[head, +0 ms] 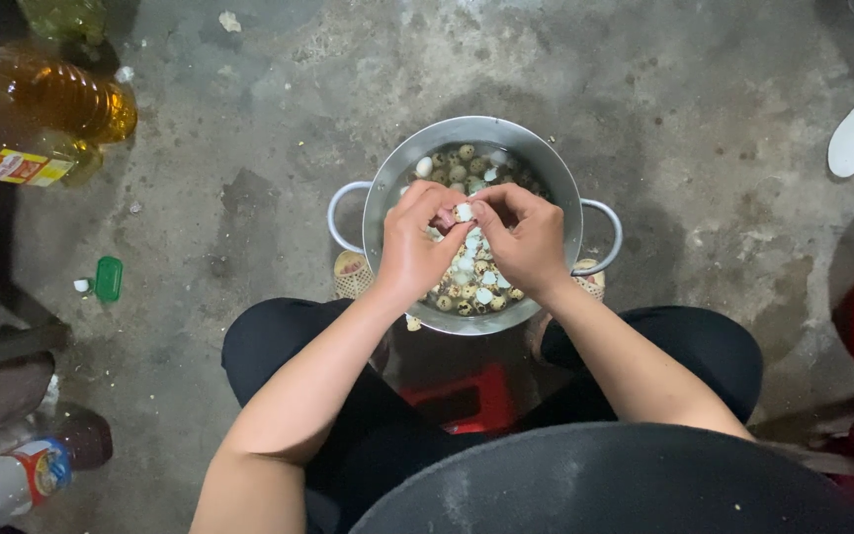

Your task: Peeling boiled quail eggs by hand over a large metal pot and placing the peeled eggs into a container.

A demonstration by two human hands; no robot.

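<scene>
Small white half-peeled quail egg point(464, 212) pinched between fingertips of left hand point(415, 249) and right hand point(529, 242), both grips curled tight, over round shiny metal pot point(567, 198) (speckled eggs in water) on rough concrete floor point(704, 119)

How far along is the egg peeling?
Done: several bare white eggs lie in the metal pot, so some peeling looks finished. In hand: the left hand and right hand pinch one small egg over the pot, its shell partly off. Left: many speckled eggs with shells on remain in the water, apparently most of the batch.
</scene>
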